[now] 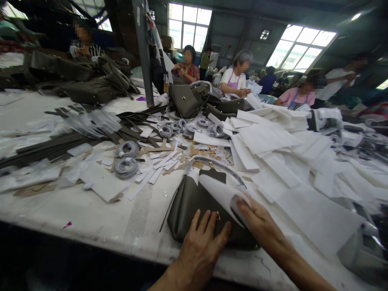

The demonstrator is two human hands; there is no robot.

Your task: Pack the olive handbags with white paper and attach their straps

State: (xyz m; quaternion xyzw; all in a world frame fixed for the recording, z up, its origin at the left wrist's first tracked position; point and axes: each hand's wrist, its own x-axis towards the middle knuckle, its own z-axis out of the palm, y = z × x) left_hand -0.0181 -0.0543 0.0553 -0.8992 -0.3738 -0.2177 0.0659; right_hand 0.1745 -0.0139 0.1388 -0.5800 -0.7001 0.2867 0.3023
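A dark olive handbag [184, 212] lies on the white table close to me, its wrapped handle [224, 166] arching at the far side. My left hand [202, 238] rests on the bag's front with fingers spread, beside a small gold clasp [218, 215]. At the bag's right side, my right hand [254, 214] pinches a white paper sheet [220, 194] that curls over the bag's upper front. The tips of the right fingers are partly hidden behind the sheet.
Stacked white sheets [269, 137] cover the table's right side. Coiled wrapped straps [126, 167], paper scraps [157, 169] and dark strips [51, 146] lie left and ahead. More handbags [186, 99] stand beyond, near a metal post [143, 56]. Several people work across the table.
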